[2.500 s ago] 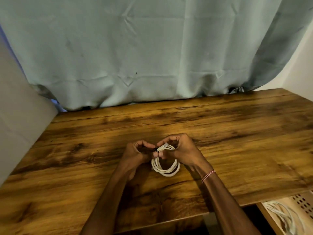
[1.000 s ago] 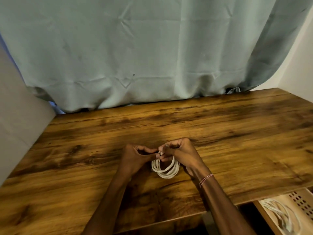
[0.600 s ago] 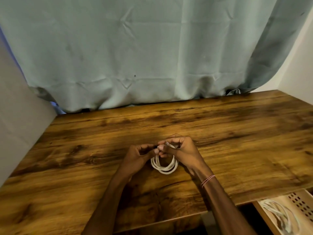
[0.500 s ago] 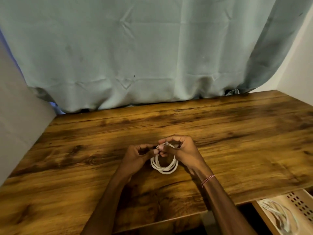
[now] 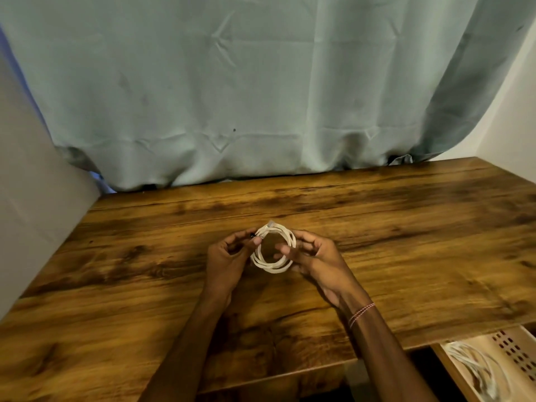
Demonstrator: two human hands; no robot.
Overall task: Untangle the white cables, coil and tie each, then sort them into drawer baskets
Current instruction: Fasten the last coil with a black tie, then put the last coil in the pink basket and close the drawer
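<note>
White cable is coiled in tight loops over the desk — left hand pinches its top, right hand curls round its side. A second cable lies in the drawer basket.

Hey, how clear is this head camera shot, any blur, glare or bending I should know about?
Head view: dim, warm light with no glare; the coiled white cable, left hand and right hand are fairly sharp; the table smears toward its near edge, and the drawer basket in the bottom right corner is blurred; wide-angle bending curves the curtain at the right.
</note>
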